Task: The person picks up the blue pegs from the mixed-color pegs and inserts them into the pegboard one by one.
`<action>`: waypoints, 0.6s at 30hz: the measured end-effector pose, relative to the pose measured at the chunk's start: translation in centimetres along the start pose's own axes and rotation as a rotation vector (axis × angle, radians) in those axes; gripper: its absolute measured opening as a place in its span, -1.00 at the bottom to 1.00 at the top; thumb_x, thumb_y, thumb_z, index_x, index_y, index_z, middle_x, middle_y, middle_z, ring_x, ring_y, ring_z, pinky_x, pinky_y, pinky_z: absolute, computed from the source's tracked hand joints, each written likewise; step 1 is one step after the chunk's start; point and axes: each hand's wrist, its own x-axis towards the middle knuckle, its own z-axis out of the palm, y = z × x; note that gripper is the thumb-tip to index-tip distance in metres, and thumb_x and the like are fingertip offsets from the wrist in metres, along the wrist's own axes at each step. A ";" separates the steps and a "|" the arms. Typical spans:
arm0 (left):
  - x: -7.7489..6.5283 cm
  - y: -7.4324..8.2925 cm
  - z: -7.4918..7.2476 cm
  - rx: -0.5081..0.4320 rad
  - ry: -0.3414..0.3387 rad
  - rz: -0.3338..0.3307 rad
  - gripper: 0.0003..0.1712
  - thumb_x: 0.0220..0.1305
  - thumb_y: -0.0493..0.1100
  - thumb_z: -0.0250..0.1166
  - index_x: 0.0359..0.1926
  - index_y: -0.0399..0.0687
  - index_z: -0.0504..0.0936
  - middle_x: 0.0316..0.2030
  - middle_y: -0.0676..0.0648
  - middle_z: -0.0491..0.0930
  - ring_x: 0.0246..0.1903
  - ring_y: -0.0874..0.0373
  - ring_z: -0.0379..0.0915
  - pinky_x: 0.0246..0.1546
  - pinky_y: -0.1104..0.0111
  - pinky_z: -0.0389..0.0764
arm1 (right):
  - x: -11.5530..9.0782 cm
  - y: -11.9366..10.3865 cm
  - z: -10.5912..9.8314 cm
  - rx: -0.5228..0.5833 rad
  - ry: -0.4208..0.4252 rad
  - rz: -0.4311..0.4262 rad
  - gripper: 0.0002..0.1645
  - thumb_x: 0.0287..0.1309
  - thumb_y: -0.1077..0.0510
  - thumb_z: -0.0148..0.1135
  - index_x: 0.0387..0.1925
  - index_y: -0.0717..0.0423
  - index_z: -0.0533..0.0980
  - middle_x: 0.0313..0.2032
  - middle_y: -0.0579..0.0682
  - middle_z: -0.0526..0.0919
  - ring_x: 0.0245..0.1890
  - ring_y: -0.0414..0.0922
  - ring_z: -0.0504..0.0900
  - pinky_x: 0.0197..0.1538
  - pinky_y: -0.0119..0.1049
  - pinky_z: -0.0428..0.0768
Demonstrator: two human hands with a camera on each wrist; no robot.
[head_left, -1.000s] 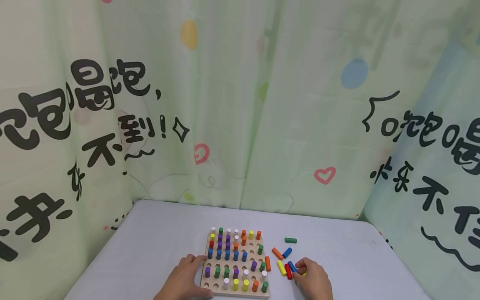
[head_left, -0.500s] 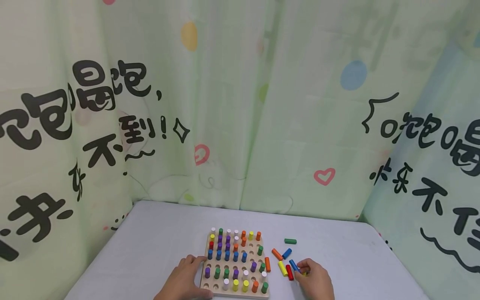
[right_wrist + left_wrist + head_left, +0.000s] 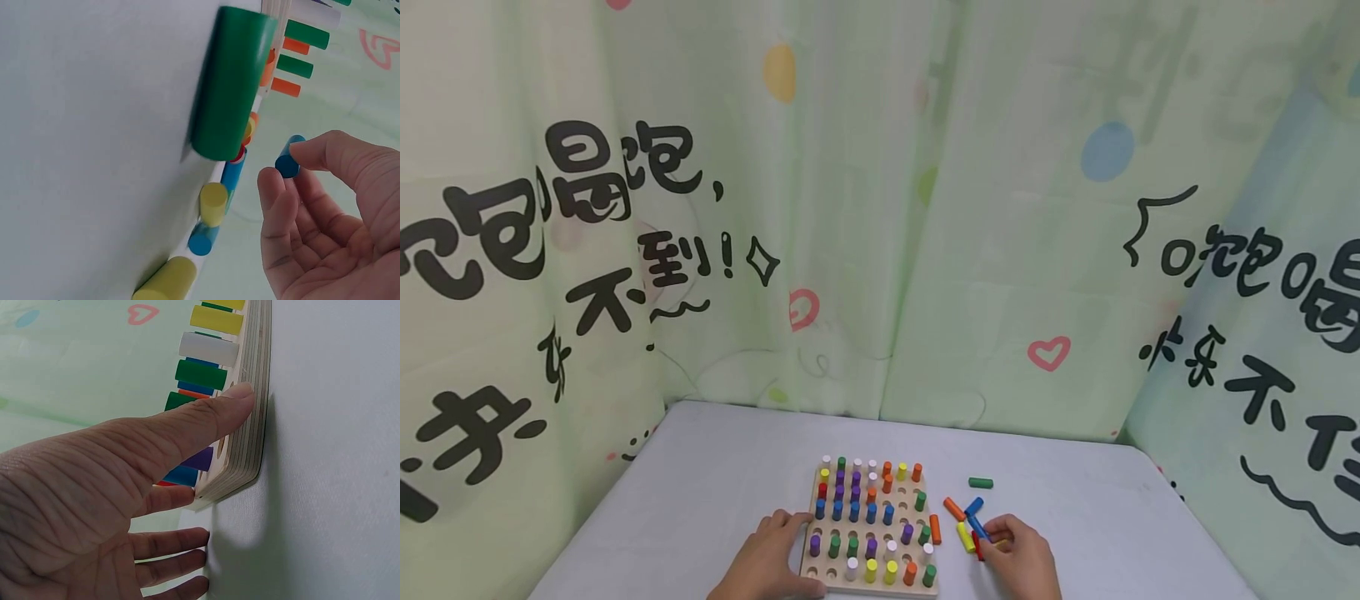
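Note:
A wooden pegboard [image 3: 857, 534] with rows of coloured pegs lies at the table's front. My left hand [image 3: 763, 557] is at its near left corner. The thumb [image 3: 234, 406] stretches straight across the front edge, the index finger reaches the left side, and the other fingers extend loosely apart from the board. Right of the board, my right hand [image 3: 1022, 554] pinches a blue peg [image 3: 289, 157] between thumb and fingertips, raised off the table in the right wrist view. Under and beside that hand lie a red peg [image 3: 977, 546] and a yellow peg [image 3: 965, 537].
More loose pegs lie between board and right hand: an orange peg [image 3: 954, 508], a second blue peg [image 3: 975, 506] and a green peg [image 3: 981, 482] farther back. Another orange peg [image 3: 935, 529] lies against the board's right side. A printed curtain [image 3: 880, 208] surrounds the white table [image 3: 1112, 500].
My right hand has shifted slightly left, moving the pinched blue peg up and left among the loose pegs. The left hand and the board stay put.

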 end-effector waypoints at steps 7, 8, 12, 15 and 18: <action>0.1 -0.1 0.0 0.003 -0.010 0.002 0.10 -0.44 0.29 0.61 0.18 -0.13 0.47 -0.07 -0.16 0.46 -0.14 -0.06 0.35 -0.03 -0.17 0.49 | -0.1 -0.7 0.5 0.040 0.003 -0.028 -0.78 -0.06 0.31 0.40 -0.30 0.21 0.58 -0.46 -0.06 0.60 -0.49 -0.19 0.52 -0.38 -0.33 0.61; 0.1 -0.1 0.0 0.002 -0.012 0.002 0.10 -0.44 0.29 0.61 0.18 -0.13 0.47 -0.06 -0.16 0.46 -0.14 -0.06 0.35 -0.03 -0.17 0.49 | -0.1 -0.8 0.5 0.042 0.000 -0.030 -0.78 -0.07 0.32 0.39 -0.30 0.22 0.58 -0.45 -0.05 0.60 -0.48 -0.19 0.53 -0.36 -0.31 0.62; 0.0 -0.1 0.0 -0.003 -0.014 0.003 0.10 -0.43 0.28 0.61 0.18 -0.13 0.47 -0.06 -0.16 0.45 -0.15 -0.05 0.34 -0.02 -0.16 0.49 | -0.1 -1.0 0.7 0.056 -0.003 -0.040 -0.77 -0.11 0.34 0.38 -0.31 0.20 0.59 -0.44 -0.04 0.59 -0.46 -0.18 0.54 -0.35 -0.29 0.64; -0.1 -0.1 0.0 0.005 -0.012 0.003 0.09 -0.43 0.28 0.61 0.17 -0.12 0.47 -0.07 -0.17 0.45 -0.15 -0.06 0.34 -0.03 -0.16 0.49 | 0.0 -1.2 0.8 0.062 -0.005 -0.068 -0.78 -0.12 0.34 0.40 -0.33 0.19 0.60 -0.44 -0.05 0.59 -0.46 -0.18 0.54 -0.36 -0.29 0.64; 0.0 -0.2 0.1 0.005 -0.012 0.001 0.08 -0.42 0.27 0.61 0.17 -0.12 0.47 -0.06 -0.17 0.45 -0.15 -0.06 0.34 -0.03 -0.17 0.49 | 0.0 -1.4 1.0 0.066 -0.004 -0.095 -0.79 -0.11 0.35 0.41 -0.34 0.18 0.60 -0.44 -0.05 0.60 -0.46 -0.19 0.54 -0.36 -0.31 0.64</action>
